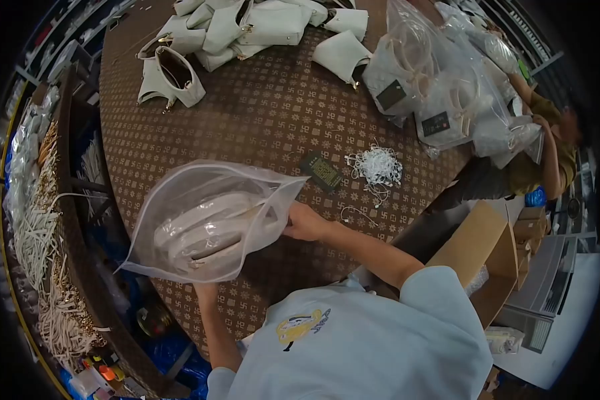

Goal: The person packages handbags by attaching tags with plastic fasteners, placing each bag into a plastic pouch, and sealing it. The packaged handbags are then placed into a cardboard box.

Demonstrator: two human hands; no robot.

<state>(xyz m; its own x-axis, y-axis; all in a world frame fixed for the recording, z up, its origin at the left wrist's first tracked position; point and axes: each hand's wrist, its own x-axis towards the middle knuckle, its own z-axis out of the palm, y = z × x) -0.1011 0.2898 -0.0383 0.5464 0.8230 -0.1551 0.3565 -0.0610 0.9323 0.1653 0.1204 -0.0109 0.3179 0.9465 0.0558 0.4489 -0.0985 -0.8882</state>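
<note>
**Carefully, now: an open plastic bag, a loose grip and light clutter nearby**

Closest to the camera, left of centre, a translucent plastic bag (140, 248) gapes upward with pale contents (210, 223) inside, apparently a handbag. The right hand (305, 223) is closed on the bag's right edge, fingers bent with little gap showing, though the plastic hides some tips. The left hand is out of sight beneath the bag, only its wrist (206, 291) showing, so how open its fingers are, I cannot tell. If the hidden support is slight, the weight could pull the thin edge from the right hand or stretch it; tilted too far, the open mouth could let the contents slide out.

Just beyond, near the centre of the frame, a dark printed card (321, 171) lies flat on the patterned table (260, 120). A sweep of the right arm could push it aside. To its right sits a tangled heap of white tags (377, 167), with one loose string (358, 213) below; snagging one might drag several along.

Farther off, at upper right, filled clear bags (433, 73) crowd together near a co-worker (557, 153); a tug there could topple them. At the top, white handbags (273, 27) lie piled unevenly, so their clasps might scuff neighbouring surfaces if the heap shifts.
</note>
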